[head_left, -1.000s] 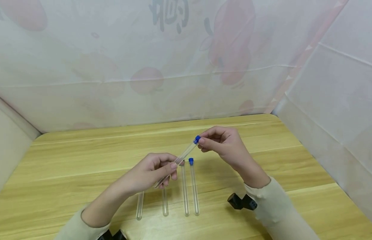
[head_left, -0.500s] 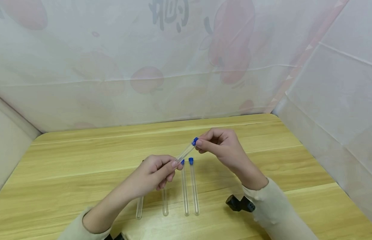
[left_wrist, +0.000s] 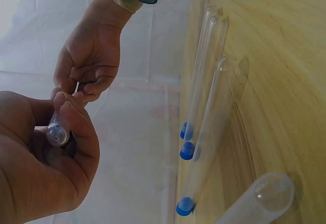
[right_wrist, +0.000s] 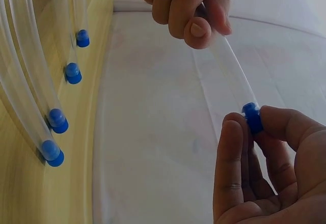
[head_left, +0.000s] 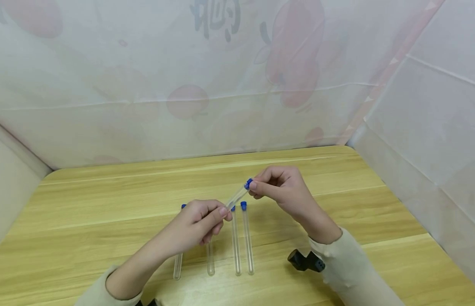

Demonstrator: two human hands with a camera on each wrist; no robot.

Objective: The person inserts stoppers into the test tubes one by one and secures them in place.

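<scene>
A clear test tube [head_left: 236,197] with a blue cap [head_left: 248,184] is held slanted above the wooden table [head_left: 88,212]. My left hand [head_left: 216,216] grips its lower, rounded end [left_wrist: 57,134]. My right hand [head_left: 257,187] pinches the blue cap [right_wrist: 252,117] between thumb and fingers. The tube's clear body [right_wrist: 229,74] spans the gap between both hands. Below them, several more clear tubes with blue caps [head_left: 246,238] lie side by side on the table.
The lying tubes [left_wrist: 204,132] point their blue caps [right_wrist: 53,152] toward the far edge. A black wrist camera [head_left: 306,260] sits on my right sleeve. White printed sheeting [head_left: 222,85] walls the table at the back and both sides.
Both hands have lowered slightly with the tube, and the capped end has come down and a little left. The leftmost lying tube's cap now shows past my left hand.
</scene>
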